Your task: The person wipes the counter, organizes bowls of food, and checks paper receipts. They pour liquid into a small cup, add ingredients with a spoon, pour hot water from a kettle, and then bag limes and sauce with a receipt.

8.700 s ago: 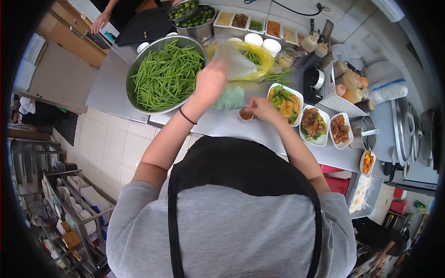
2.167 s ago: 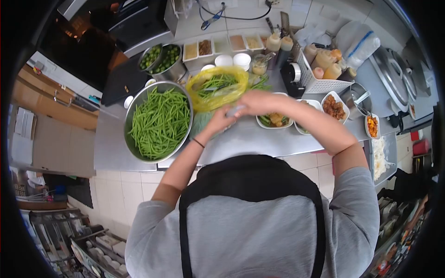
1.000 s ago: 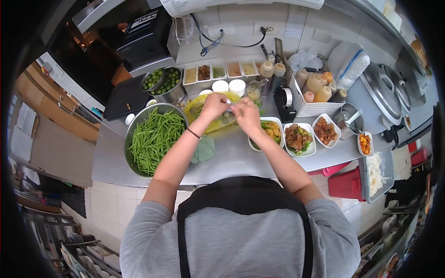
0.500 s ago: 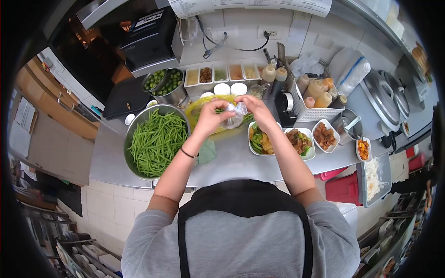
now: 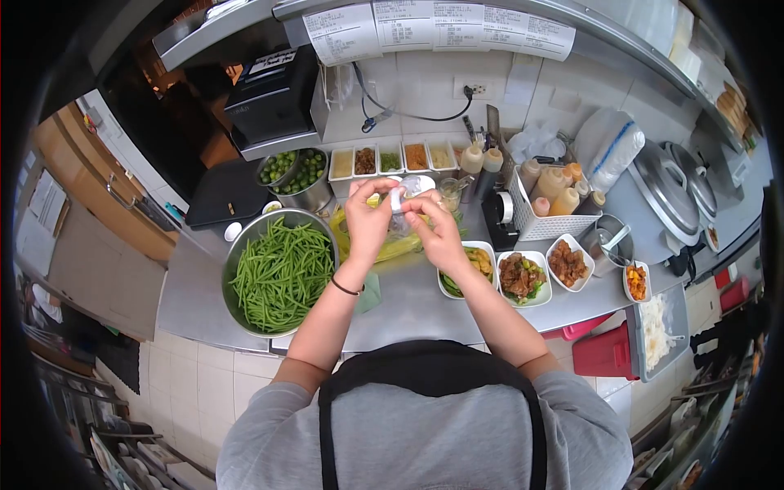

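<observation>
Both hands are raised over the counter, fingertips pinching a small clear plastic bag [image 5: 398, 199] with a bunched, whitish neck. My left hand [image 5: 367, 222] grips it from the left, and my right hand [image 5: 437, 231] closes on it from the right. What the bag contains is hard to make out behind the fingers. Beneath the hands lies a yellow plastic bag [image 5: 394, 250], partly hidden. To the left stands a large metal bowl [image 5: 229, 299] full of green beans [image 5: 282, 278]. By my right forearm are white bowls of cooked food, including one with meat and greens [image 5: 523, 276].
Limes [image 5: 309, 170] fill metal containers at the back left, beside a row of seasoning tubs [image 5: 415, 157]. A white basket [image 5: 555, 224] holds sauce bottles. Meat [image 5: 569, 263] sits in a bowl at right. Paper tickets [image 5: 408, 28] hang from the shelf overhead.
The view has tilted up, showing more of the tickets. Both hands have drawn closer together on the small bag, and the right fingers have moved lower, below its neck.
</observation>
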The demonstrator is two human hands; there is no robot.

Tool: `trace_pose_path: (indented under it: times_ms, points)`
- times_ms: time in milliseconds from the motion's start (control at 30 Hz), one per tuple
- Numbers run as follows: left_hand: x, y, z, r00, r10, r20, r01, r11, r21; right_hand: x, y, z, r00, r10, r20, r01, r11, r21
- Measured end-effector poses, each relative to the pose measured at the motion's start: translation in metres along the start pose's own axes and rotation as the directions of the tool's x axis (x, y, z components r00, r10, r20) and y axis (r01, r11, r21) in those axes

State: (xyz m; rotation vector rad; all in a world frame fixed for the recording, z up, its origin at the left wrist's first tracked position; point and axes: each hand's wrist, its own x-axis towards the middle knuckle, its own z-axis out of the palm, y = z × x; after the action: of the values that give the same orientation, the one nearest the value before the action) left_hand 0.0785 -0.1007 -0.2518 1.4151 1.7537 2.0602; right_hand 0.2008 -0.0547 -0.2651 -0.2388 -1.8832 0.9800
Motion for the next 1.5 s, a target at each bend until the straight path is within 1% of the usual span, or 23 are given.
trace_pose_path:
  times_ms: [67, 133, 167, 200, 267, 333, 400, 467, 600, 667, 733, 800, 867, 933, 1000, 1033, 1067, 1133, 1200, 1233, 1333, 1433, 1500]
  points:
    - [0.004, -0.004, -0.003, 0.998, -0.042, 0.046, 0.045, 0.996, -0.083, 0.002, -0.007, -0.004, 0.999, -0.044, 0.019, 0.045, 0.996, -0.072]
    - [0.004, 0.014, -0.009, 0.909, -0.303, 0.288, 0.408, 0.792, -0.455, 0.008, -0.022, -0.004, 0.945, 0.099, -0.31, -0.093, 0.995, 0.035]
    - [0.003, 0.012, -0.009, 0.902, -0.281, 0.328, 0.415, 0.774, -0.478, 0.011, -0.023, -0.006, 0.929, 0.203, -0.311, -0.151, 0.972, 0.182]
    - [-0.001, 0.008, -0.009, 0.903, -0.268, 0.335, 0.409, 0.774, -0.483, 0.012, -0.018, -0.011, 0.928, 0.192, -0.319, -0.142, 0.975, 0.174]
    - [-0.01, 0.001, -0.008, 0.859, -0.214, 0.465, 0.455, 0.734, -0.504, 0.012, -0.005, -0.022, 0.97, 0.241, 0.031, -0.233, 0.887, 0.398]
    - [-0.013, 0.007, -0.012, 0.832, -0.171, 0.528, 0.479, 0.701, -0.528, 0.011, -0.007, -0.023, 0.976, 0.219, -0.001, -0.2, 0.891, 0.407]
    - [-0.014, 0.011, -0.016, 0.78, -0.197, 0.594, 0.605, 0.477, -0.637, 0.011, -0.007, -0.023, 0.968, 0.25, 0.002, -0.241, 0.931, 0.273]
    - [-0.015, 0.008, -0.013, 0.777, -0.171, 0.606, 0.602, 0.484, -0.635, 0.012, -0.014, -0.019, 0.978, 0.206, -0.021, -0.198, 0.96, 0.198]
    - [-0.026, 0.01, -0.005, 0.748, -0.28, 0.602, 0.626, 0.599, -0.499, 0.017, -0.014, -0.019, 0.984, 0.16, -0.078, -0.147, 0.978, 0.148]
    - [-0.035, -0.002, -0.002, 0.792, -0.214, 0.571, 0.477, 0.801, -0.362, 0.019, -0.019, -0.022, 0.99, 0.121, -0.07, -0.113, 0.987, 0.119]
    - [-0.047, 0.001, 0.001, 0.795, -0.255, 0.551, 0.471, 0.832, -0.294, 0.021, -0.011, -0.026, 0.972, 0.2, -0.122, -0.175, 0.966, 0.192]
    - [-0.062, -0.005, 0.005, 0.82, -0.154, 0.551, 0.245, 0.965, -0.095, 0.022, -0.003, -0.034, 0.947, 0.278, -0.163, -0.229, 0.936, 0.266]
    - [-0.071, -0.012, 0.006, 0.823, -0.172, 0.542, 0.279, 0.952, -0.123, 0.022, 0.002, -0.04, 0.948, 0.271, -0.167, -0.213, 0.93, 0.3]
    - [-0.075, -0.018, 0.004, 0.881, -0.165, 0.444, 0.197, 0.98, -0.026, 0.02, 0.003, -0.039, 0.935, 0.31, -0.17, -0.262, 0.93, 0.256]
    - [-0.084, -0.043, 0.003, 0.905, -0.142, 0.401, 0.138, 0.99, 0.039, 0.024, 0.007, -0.039, 0.933, 0.359, -0.036, -0.355, 0.93, 0.092]
    - [-0.09, -0.059, 0.001, 0.926, -0.113, 0.361, 0.078, 0.991, 0.11, 0.03, 0.014, -0.042, 0.93, 0.365, -0.046, -0.356, 0.924, 0.136]
    - [-0.098, -0.073, -0.002, 0.925, -0.115, 0.362, 0.08, 0.991, 0.111, 0.039, 0.024, -0.051, 0.96, 0.273, -0.067, -0.261, 0.954, 0.147]
    - [-0.116, -0.105, -0.009, 0.915, -0.202, 0.35, 0.118, 0.962, 0.246, 0.064, 0.015, -0.068, 0.93, 0.298, -0.214, -0.262, 0.948, 0.179]
    - [-0.133, -0.146, -0.012, 0.914, -0.217, 0.343, 0.114, 0.949, 0.295, 0.095, 0.012, -0.09, 0.879, 0.373, -0.296, -0.278, 0.907, 0.317]
    - [-0.139, -0.156, -0.013, 0.914, -0.231, 0.333, 0.111, 0.933, 0.341, 0.11, 0.008, -0.099, 0.867, 0.404, -0.293, -0.232, 0.846, 0.48]
    - [-0.13, -0.145, -0.016, 0.891, -0.274, 0.363, 0.138, 0.924, 0.357, 0.15, -0.002, -0.119, 0.853, 0.435, -0.287, -0.077, 0.65, 0.756]
    - [-0.103, -0.103, -0.018, 0.915, -0.126, 0.383, 0.015, 0.96, 0.281, 0.168, -0.008, -0.124, 0.84, 0.451, -0.3, -0.019, 0.579, 0.815]
    - [-0.081, -0.078, -0.021, 0.932, -0.077, 0.355, 0.009, 0.982, 0.189, 0.157, 0.003, -0.118, 0.84, 0.457, -0.291, -0.028, 0.574, 0.818]
